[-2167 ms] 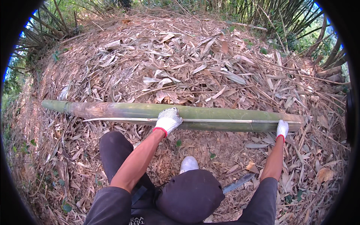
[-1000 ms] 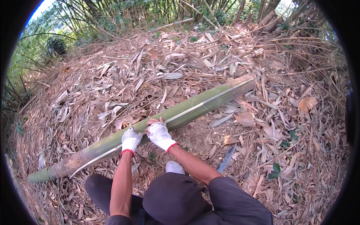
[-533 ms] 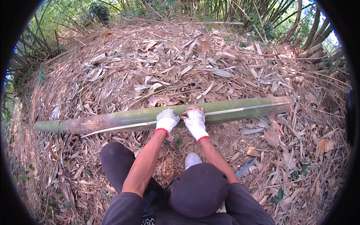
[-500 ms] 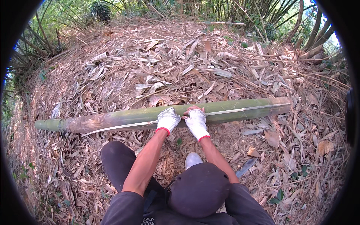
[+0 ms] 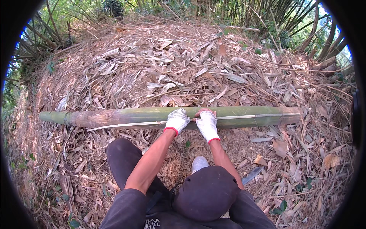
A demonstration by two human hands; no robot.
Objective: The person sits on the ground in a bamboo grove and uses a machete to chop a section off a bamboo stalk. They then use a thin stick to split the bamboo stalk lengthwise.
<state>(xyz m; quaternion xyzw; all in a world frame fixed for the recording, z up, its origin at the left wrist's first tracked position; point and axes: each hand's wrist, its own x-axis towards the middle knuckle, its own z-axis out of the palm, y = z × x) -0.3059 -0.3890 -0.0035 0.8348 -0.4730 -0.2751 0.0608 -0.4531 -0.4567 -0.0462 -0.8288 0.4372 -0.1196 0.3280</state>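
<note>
A thick green bamboo pole (image 5: 148, 113), brownish along its left part, lies crosswise on the ground in front of me. Along its near side runs a thin pale strip (image 5: 248, 116), probably bamboo, its left end sticking out just off the pole. Both hands wear white knit gloves with red cuffs. My left hand (image 5: 177, 120) is closed on the strip against the pole's near side. Close to its right, my right hand (image 5: 207, 125) grips the strip too, bare fingertips showing. The hands cover a short middle stretch of the strip.
Dry bamboo leaves (image 5: 164, 84) and thin stalks litter the ground all round. A flat grey blade (image 5: 252, 174) lies beside my right forearm, partly behind it. My knee (image 5: 122, 154) and shoe (image 5: 199, 163) are just this side of the pole. Bamboo clumps (image 5: 324, 42) stand at the back.
The view has turned slightly, so the pole now appears level rather than rising to the right. Both hands keep their hold at about the same place along the strip.
</note>
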